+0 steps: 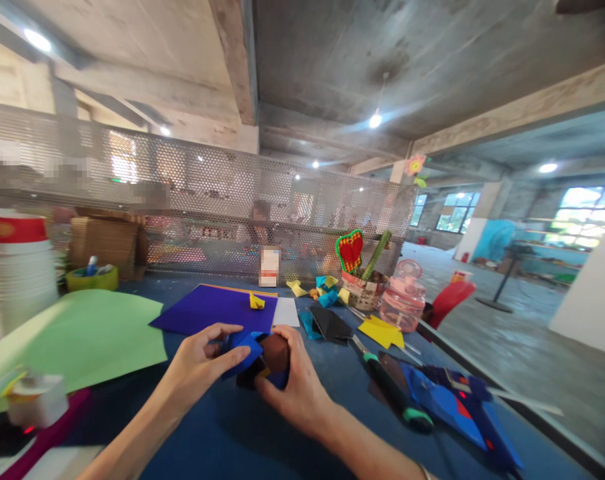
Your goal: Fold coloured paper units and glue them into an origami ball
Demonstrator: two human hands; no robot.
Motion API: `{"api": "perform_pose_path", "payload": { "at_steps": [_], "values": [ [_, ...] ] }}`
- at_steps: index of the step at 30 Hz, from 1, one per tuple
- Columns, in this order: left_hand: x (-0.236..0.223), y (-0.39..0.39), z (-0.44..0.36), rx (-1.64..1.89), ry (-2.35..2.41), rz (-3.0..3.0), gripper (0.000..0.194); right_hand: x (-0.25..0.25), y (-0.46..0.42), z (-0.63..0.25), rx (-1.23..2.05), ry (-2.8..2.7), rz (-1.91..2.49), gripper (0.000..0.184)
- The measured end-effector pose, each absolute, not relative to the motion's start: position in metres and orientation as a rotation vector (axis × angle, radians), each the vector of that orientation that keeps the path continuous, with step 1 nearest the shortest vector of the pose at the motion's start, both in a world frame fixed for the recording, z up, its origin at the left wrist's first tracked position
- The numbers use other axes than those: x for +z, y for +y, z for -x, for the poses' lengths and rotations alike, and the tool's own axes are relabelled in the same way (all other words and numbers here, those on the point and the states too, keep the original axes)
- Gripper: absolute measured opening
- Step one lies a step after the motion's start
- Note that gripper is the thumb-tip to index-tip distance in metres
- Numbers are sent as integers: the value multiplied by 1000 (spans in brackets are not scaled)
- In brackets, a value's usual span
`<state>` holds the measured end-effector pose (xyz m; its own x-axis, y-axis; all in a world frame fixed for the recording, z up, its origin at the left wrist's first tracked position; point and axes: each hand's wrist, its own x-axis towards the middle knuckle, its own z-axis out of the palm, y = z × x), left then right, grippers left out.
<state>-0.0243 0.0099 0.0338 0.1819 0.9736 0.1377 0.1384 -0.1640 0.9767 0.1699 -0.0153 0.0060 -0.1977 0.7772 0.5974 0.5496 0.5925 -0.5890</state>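
Note:
Between my two hands, above the blue tabletop, is a folded paper piece (275,353) in blue, brown and black. My left hand (215,353) pinches its blue side between thumb and fingers. Around its brown side curls my right hand (299,380), thumb below and fingers behind. Just beyond lie purple paper sheets (197,313) with a small yellow folded paper (257,301) on top. To the right of my hands rests black folded paper (332,325), overlapping a blue piece. The far faces of the held piece are hidden.
A green-and-black handled tool (397,393) and a blue glue gun (477,413) lie at right. Behind them stand a pink clear jug (403,300) and a woven basket (366,293). Light green paper (82,333), stacked cups (17,280) and a white plug adapter (39,400) occupy the left.

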Motion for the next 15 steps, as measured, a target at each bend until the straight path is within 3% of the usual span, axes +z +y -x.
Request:
{"api": "perform_pose_path", "payload": {
  "at_steps": [15],
  "values": [
    [37,10,26,1074,998,-1483,58,7,-16,-171,339,-1896,1009,64]
  ]
}}
